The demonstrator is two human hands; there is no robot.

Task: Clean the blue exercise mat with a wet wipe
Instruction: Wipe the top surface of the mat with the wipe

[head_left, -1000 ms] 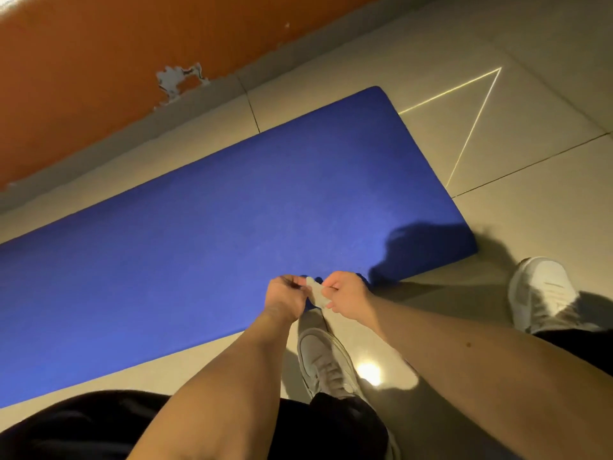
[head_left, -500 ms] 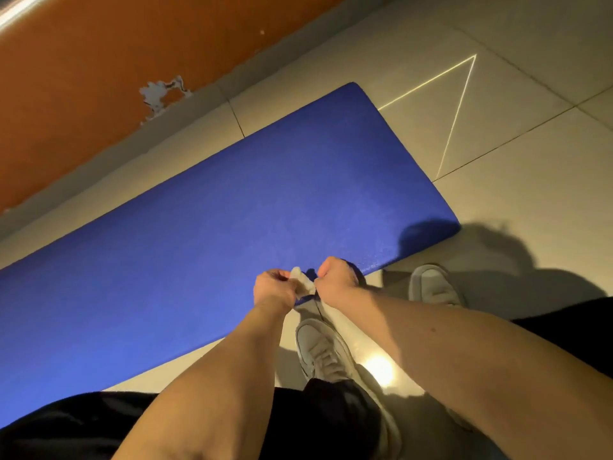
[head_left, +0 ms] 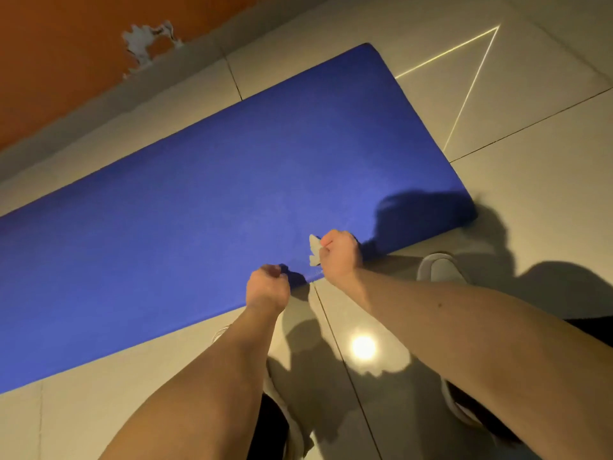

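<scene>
The person's right hand (head_left: 338,257) is curled into a fist, pinching a small crumpled white wet wipe (head_left: 314,249) that sticks out from the thumb side, towards 9 o'clock. The left hand (head_left: 268,288) sits just beside it at about 7 o'clock from the right one. Its fingers are also curled in, back of the hand up; whether it holds anything cannot be told. The two hands are apart, not touching.

Both hands hover over the near long edge of the blue exercise mat (head_left: 199,210), which lies flat on the pale tiled floor (head_left: 530,194). The mat runs from 8 o'clock of the person up to 1 o'clock. A dark shadow (head_left: 421,214) falls across its near right corner, at 2 o'clock from the hands.

A pale shoe (head_left: 439,267) stands on the tiles just off the mat's edge, at 3 o'clock from the right hand. A round glare of light (head_left: 363,347) shines on the floor between the forearms. Thin bright lines (head_left: 464,101) form a triangle on the tiles at 1 o'clock. Beyond the mat, at 11 o'clock, a grey skirting (head_left: 99,107) meets an orange wall (head_left: 49,61) with a chipped patch (head_left: 146,41).
</scene>
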